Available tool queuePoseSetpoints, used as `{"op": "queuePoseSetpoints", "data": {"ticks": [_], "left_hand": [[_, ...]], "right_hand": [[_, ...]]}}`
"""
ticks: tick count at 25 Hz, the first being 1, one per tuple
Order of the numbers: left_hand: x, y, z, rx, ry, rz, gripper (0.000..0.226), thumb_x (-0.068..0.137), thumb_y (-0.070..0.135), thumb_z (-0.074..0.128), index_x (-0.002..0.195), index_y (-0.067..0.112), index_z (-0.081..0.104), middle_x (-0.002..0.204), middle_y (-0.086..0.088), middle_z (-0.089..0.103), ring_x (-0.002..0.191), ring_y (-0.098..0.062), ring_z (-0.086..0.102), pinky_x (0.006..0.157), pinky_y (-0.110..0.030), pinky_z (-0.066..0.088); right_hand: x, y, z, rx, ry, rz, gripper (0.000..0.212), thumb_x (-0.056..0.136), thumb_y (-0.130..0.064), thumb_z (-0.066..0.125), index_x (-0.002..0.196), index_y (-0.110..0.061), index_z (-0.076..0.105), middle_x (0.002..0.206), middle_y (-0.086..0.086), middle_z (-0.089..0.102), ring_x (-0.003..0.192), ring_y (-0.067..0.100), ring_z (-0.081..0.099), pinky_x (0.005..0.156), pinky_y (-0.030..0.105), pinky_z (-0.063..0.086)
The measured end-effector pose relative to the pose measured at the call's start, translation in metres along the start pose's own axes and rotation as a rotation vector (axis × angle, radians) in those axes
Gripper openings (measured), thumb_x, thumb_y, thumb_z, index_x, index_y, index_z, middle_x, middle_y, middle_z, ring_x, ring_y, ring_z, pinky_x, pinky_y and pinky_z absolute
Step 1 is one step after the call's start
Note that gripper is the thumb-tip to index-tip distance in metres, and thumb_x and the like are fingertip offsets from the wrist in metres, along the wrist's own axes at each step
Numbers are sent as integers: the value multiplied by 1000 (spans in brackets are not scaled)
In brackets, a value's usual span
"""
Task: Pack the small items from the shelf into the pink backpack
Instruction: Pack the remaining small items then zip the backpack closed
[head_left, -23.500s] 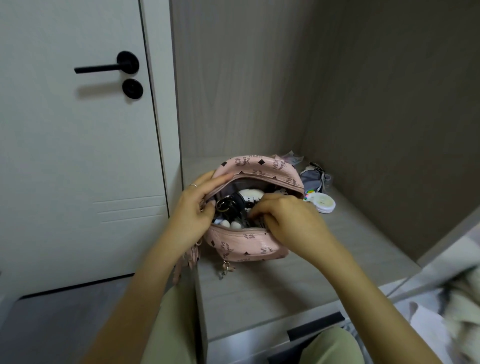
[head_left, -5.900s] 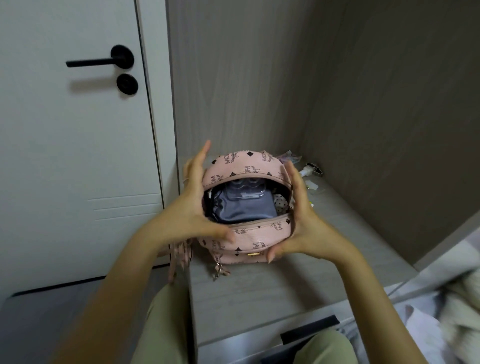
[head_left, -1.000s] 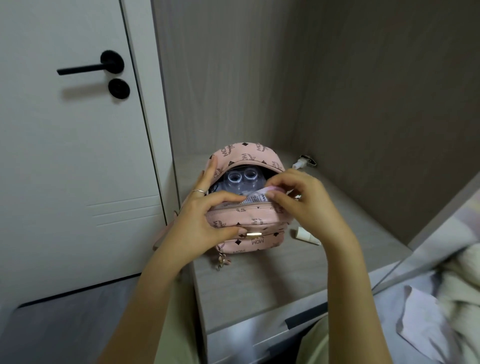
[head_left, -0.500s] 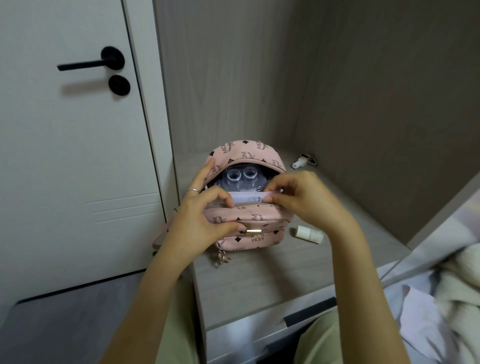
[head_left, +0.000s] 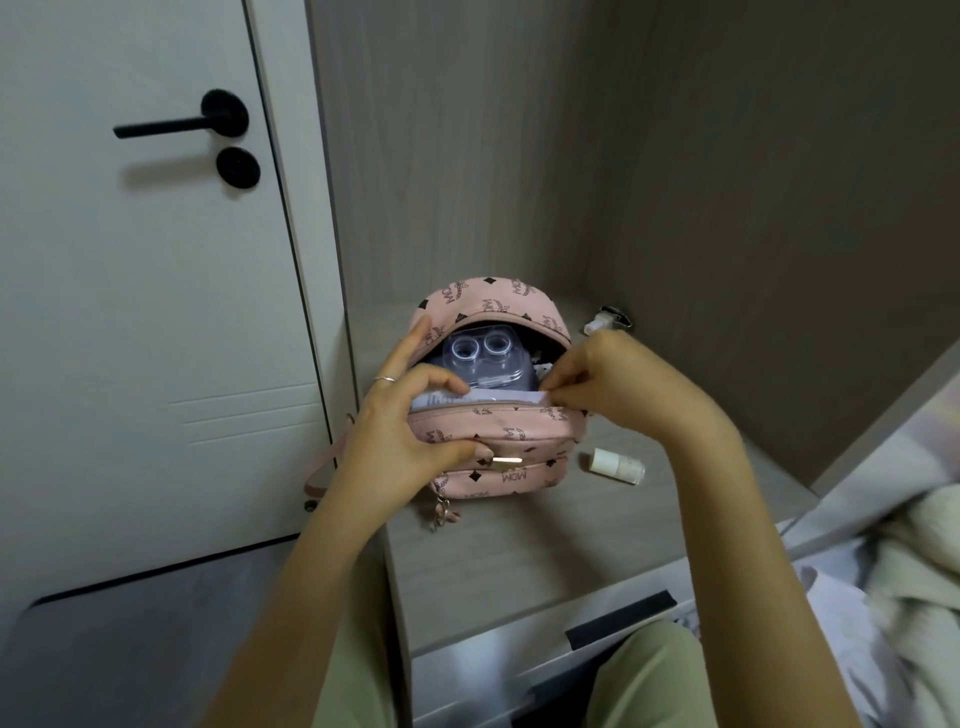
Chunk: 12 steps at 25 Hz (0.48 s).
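Observation:
The pink backpack (head_left: 498, 447) stands open on the grey shelf (head_left: 519, 561). A clear plastic case with two round wells (head_left: 480, 358) shows in its mouth. A flat white packet (head_left: 488, 399) lies along the front rim of the opening. My left hand (head_left: 410, 431) grips the backpack's front, thumb low on the pocket and fingers curled over the rim onto the packet. My right hand (head_left: 613, 384) pinches the packet's right end at the rim.
A small white bottle (head_left: 618, 466) lies on the shelf right of the backpack. Another small white item (head_left: 605, 319) sits in the back right corner. A white door with a black handle (head_left: 182, 122) stands left. Bedding (head_left: 909, 571) lies at the right.
Over the last second the white packet has sunk lower into the backpack's opening, and both hands have stayed at the rim. Earlier, several shelf items beside the backpack have gone.

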<state>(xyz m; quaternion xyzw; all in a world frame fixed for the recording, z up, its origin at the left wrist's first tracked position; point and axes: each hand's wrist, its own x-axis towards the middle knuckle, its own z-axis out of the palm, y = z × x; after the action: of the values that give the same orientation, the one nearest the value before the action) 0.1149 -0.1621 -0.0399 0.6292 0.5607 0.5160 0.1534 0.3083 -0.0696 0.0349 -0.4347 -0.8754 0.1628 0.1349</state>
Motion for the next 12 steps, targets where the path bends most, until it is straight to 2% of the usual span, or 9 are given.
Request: {"op": "queuePoseSetpoints", "data": {"ticks": [1, 3, 5, 7, 8, 11, 12], "left_hand": [[-1, -1, 0, 2, 13, 10, 50, 53, 19, 89, 92, 34, 61, 150, 27, 20, 137, 6, 23, 99, 3, 20], [-1, -3, 0, 12, 19, 32, 58, 53, 19, 89, 102, 34, 61, 150, 25, 23, 136, 8, 24, 102, 1, 21], [0, -4, 0, 4, 25, 49, 55, 53, 20, 88, 100, 35, 63, 149, 23, 26, 136, 6, 26, 104, -3, 23], [1, -5, 1, -24, 41, 61, 43, 54, 19, 88, 88, 33, 66, 149, 21, 28, 136, 3, 29, 106, -8, 26], [1, -6, 2, -33, 46, 66, 39, 55, 20, 87, 86, 33, 67, 149, 20, 29, 137, 0, 30, 107, -11, 28], [-1, -5, 1, -33, 29, 69, 36, 60, 22, 84, 89, 37, 69, 151, 18, 27, 140, -11, 29, 109, -37, 37], [-1, -5, 1, -33, 19, 60, 33, 61, 21, 84, 87, 34, 71, 151, 18, 27, 140, -13, 29, 107, -44, 39]], "right_hand": [[-2, 6, -1, 59, -6, -1, 5, 81, -21, 71, 82, -20, 76, 76, 0, 71, 72, 21, 66, 74, 43, 54], [-7, 14, 1, 206, 25, -33, 13, 85, -26, 67, 82, -16, 75, 79, 5, 69, 74, 24, 63, 75, 45, 53], [-15, 18, 6, 403, 99, -74, 7, 84, -24, 68, 89, -23, 72, 87, -3, 70, 79, 17, 64, 75, 35, 54], [-24, 18, 12, 510, 108, -128, 16, 80, -17, 72, 94, -26, 72, 90, -9, 70, 83, 8, 63, 75, 20, 51], [-27, 19, 16, 528, 100, -150, 18, 79, -16, 73, 94, -26, 72, 90, -10, 69, 84, 4, 62, 74, 17, 49], [-29, 19, 24, 534, 129, -160, 22, 80, -21, 72, 101, -28, 71, 95, -13, 66, 90, 5, 61, 73, 32, 51], [-27, 18, 25, 531, 148, -169, 21, 82, -20, 70, 102, -26, 70, 94, -12, 66, 88, 3, 61, 73, 31, 50]]}}
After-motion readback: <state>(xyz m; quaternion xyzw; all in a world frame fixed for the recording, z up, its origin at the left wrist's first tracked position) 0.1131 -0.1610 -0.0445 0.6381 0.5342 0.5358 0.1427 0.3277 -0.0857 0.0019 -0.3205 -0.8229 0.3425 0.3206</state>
